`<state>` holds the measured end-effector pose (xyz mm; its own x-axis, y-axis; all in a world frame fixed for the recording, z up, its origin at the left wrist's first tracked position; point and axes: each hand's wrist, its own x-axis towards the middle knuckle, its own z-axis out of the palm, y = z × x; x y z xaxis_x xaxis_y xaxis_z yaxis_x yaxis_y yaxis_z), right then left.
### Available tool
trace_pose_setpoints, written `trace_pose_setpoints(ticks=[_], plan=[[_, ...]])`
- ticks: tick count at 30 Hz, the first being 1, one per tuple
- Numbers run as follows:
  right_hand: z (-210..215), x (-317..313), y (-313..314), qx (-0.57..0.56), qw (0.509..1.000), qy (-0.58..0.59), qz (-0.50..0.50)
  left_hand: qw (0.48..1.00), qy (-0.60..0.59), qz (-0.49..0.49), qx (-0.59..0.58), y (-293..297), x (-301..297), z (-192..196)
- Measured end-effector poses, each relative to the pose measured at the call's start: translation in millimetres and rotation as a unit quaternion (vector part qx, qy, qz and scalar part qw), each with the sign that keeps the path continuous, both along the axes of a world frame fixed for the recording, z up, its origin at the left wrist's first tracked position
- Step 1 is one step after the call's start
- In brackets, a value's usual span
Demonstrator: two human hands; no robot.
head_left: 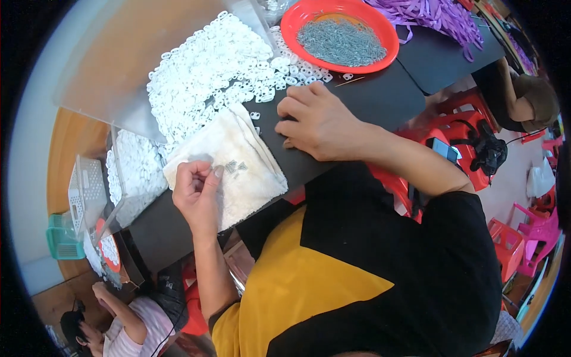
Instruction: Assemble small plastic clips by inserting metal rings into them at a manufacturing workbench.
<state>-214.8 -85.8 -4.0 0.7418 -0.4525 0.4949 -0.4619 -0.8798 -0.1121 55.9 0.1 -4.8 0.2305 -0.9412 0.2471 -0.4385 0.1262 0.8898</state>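
Note:
A folded cream cloth (253, 149) lies at the front edge of the dark table. Over its left part is my left hand (199, 187), thumb and fingers pinched together; whatever they hold is too small to make out. Beside those fingertips a few small grey metal pins (236, 168) rest on the cloth. My right hand (321, 122) is on the tabletop right of the cloth, fingers curled; anything inside them is hidden. Just beyond both hands spreads a big heap of small white plastic pieces with holes (208, 65), a few loose ones near the cloth.
A red plate (289, 27) full of metal pins stands at the back, with a thin stick (350, 81) in front of it. Purple straps (428, 24) lie at the back right. Left is a clear bin of white pieces (140, 172). Other people sit at lower left and far right.

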Motion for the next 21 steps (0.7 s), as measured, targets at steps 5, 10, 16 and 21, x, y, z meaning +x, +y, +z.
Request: trace_pose_setpoints(ticks=[5,10,16,21], plan=[[1.8,25.7,-10.8,-0.005,1.000,0.007,-0.023,1.000,-0.010,0.000,-0.003,2.3,-5.2,3.0],[-1.1,27.2,-15.9,-0.003,0.998,0.050,-0.041,1.000,-0.008,0.006,-0.009,5.9,-5.1,3.9],[7.2,-4.5,7.7,0.002,0.997,0.064,-0.038,0.994,-0.069,-0.006,-0.080,6.2,-8.2,5.3],[4.1,-28.6,42.6,0.066,0.997,0.026,0.018,0.969,-0.180,-0.011,-0.170,19.3,-26.6,14.2]])
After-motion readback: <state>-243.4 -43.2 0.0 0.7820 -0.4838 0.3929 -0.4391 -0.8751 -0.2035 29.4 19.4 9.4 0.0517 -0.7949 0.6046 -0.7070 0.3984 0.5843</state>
